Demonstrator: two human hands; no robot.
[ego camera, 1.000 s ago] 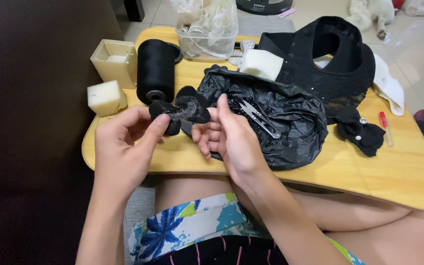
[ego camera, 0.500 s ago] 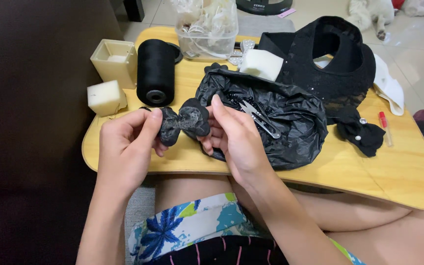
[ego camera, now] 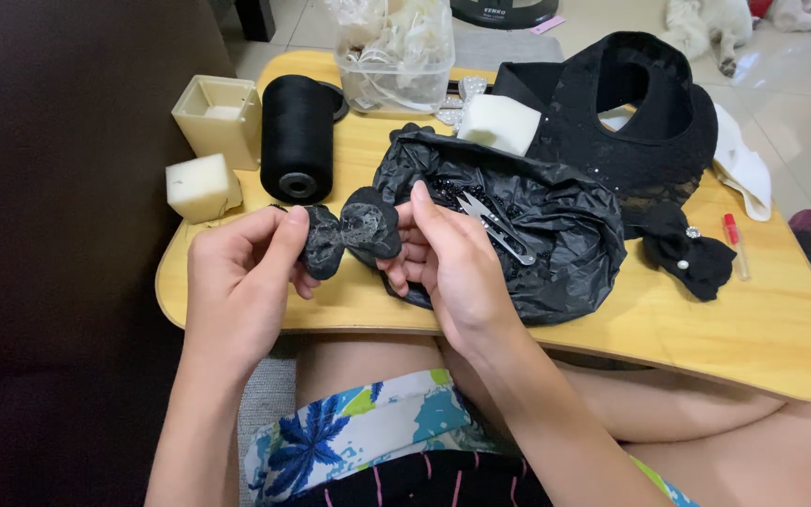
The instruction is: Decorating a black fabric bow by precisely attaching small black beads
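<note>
Both hands hold a small black lace bow (ego camera: 349, 235) above the near edge of a wooden lap table (ego camera: 668, 324). My left hand (ego camera: 241, 282) pinches the bow's left loop between thumb and fingers. My right hand (ego camera: 448, 263) grips its right loop, index finger raised along it. Just right of my right hand lies a crumpled black plastic bag (ego camera: 556, 225) with silver thread snips (ego camera: 495, 228) and black beads on it.
A large black thread spool (ego camera: 298, 136), a cream box (ego camera: 218, 117) and a foam block (ego camera: 201, 186) stand at the left. Behind are a clear bag of pale items (ego camera: 396, 52), white foam (ego camera: 499, 122), a black garment (ego camera: 631, 122), another black bow (ego camera: 687, 253) and a red pen (ego camera: 734, 239).
The bow has been turned and spread between my fingers, from a bunched shape to two flat loops facing up. My hands stayed in about the same place.
</note>
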